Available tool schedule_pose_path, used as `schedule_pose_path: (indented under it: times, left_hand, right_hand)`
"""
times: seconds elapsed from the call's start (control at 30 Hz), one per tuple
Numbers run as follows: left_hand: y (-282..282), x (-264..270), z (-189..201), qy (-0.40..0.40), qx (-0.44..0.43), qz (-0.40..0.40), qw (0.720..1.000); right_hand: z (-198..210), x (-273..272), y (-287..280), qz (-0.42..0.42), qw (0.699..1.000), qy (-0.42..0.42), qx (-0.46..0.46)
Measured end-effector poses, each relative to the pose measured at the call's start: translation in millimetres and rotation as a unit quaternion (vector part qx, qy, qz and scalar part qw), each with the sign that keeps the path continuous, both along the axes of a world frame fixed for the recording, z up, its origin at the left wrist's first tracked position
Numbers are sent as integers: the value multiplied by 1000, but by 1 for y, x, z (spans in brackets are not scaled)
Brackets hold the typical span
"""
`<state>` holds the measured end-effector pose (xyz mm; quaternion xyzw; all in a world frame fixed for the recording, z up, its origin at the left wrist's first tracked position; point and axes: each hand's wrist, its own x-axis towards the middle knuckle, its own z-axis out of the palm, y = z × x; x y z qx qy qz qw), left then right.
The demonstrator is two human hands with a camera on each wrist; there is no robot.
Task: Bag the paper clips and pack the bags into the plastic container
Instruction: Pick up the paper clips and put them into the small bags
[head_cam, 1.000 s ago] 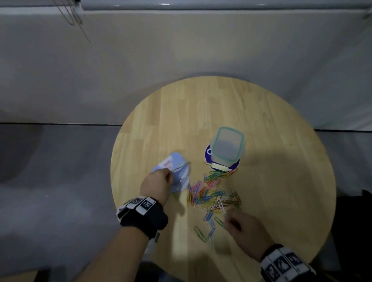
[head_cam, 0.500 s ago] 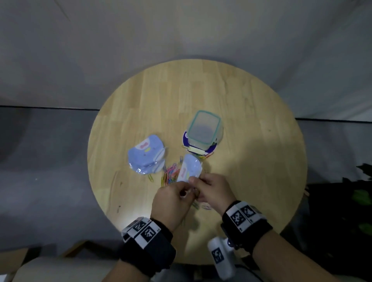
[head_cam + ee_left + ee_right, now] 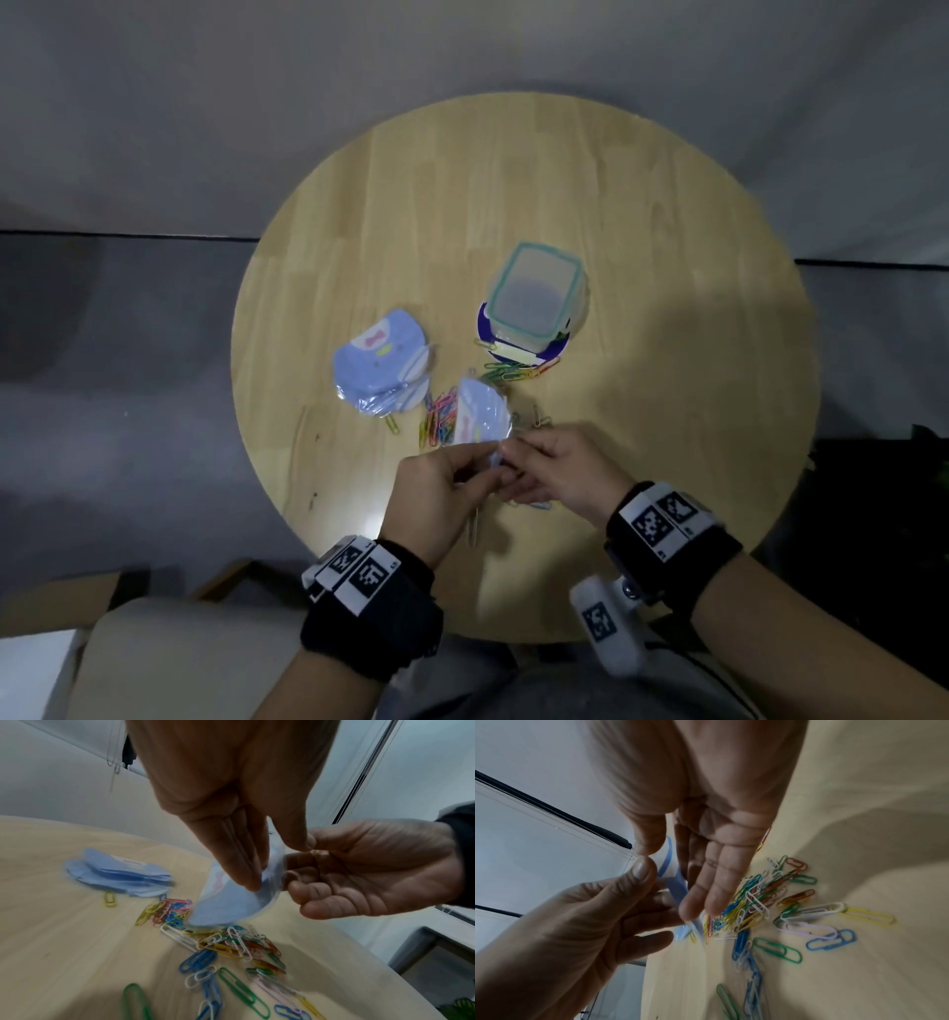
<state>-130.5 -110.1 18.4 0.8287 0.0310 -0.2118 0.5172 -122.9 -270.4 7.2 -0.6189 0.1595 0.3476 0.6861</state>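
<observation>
Round and wooden, the table (image 3: 642, 216) stands by a grey wall. Both hands meet over its near side and hold one small blue bag (image 3: 480, 415) up above the clips (image 3: 231, 945). The left hand (image 3: 436, 493) pinches the bag's edge between thumb and fingers. The right hand (image 3: 560, 475) pinches the same edge from the other side. Coloured clips lie loose on the table under the bag. A pile of bags (image 3: 380, 367) lies to the left. The box (image 3: 534, 295) sits further back, just past the clips.
</observation>
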Motion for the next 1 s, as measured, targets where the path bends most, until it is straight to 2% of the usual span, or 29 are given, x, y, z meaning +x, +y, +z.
schedule_pose_path:
  times: [0.23, 0.57, 0.93, 1.0]
  left_hand:
    - [4, 3, -8, 55, -45, 28, 997]
    - [12, 12, -8, 91, -88, 24, 992]
    - [31, 27, -4, 77, -99, -47, 991]
    - [40, 34, -3, 55, -93, -69, 992]
  right_hand:
    - [-8, -1, 0, 35, 999, -3, -12]
    - [1, -5, 0, 20, 1000, -8, 1]
    - [21, -11, 12, -7, 1000, 8, -4]
    - [22, -10, 22, -15, 1000, -3, -24]
